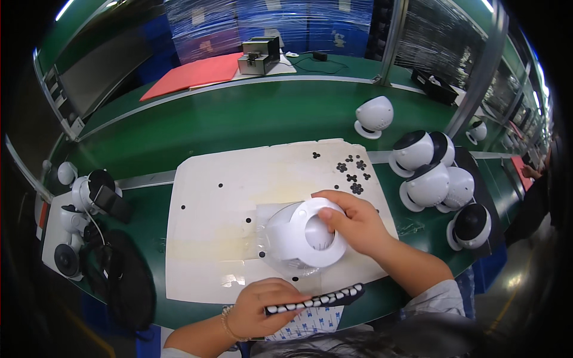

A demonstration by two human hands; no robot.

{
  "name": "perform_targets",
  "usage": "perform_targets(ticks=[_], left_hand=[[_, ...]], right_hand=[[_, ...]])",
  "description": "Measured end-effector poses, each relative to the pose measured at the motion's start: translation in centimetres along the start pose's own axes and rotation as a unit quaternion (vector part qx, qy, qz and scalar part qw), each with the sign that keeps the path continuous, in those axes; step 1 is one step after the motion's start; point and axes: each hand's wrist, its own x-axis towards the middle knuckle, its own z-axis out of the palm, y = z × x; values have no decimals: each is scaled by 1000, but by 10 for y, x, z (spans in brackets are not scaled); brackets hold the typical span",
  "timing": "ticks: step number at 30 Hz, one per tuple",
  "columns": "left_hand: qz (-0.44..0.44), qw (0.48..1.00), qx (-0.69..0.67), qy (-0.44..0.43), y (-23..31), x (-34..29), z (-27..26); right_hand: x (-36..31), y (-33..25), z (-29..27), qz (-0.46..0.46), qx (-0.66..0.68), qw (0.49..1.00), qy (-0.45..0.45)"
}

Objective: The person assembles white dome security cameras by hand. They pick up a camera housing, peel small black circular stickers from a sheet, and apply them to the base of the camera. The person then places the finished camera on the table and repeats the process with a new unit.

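My right hand grips the ring-shaped base of a white rounded device, thumb inside the ring's opening. The device lies tipped on a clear plastic film over a pale board, its base turned up toward me. Nearer the board's front edge, my left hand pinches a narrow black strip lined with several white oval pieces. Below that strip shows a white sheet with blue print, partly hidden by the hand. Small black dots and clusters of black discs are scattered on the board.
Several white devices with black fronts stand at the right; a single one is farther back. More devices and a black bag-like item sit at left. A metal box and red sheet lie beyond the rail.
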Motion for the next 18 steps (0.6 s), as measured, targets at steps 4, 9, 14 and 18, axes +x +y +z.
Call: perform_targets(ticks=[4,9,14,18], left_hand=[[-150,979,-63,123,9,-8,-3],[-149,970,-90,167,-2,-9,-2],[-74,983,-33,166,-9,-6,1],[-48,985,16,162,-10,-4,-1]], right_hand=[[-4,9,-1,-245,-215,937,123],[-39,1,-7,-342,-213,914,-56],[-41,0,-3,-316,-206,924,-70],[-38,-5,-5,-323,-197,922,-83]])
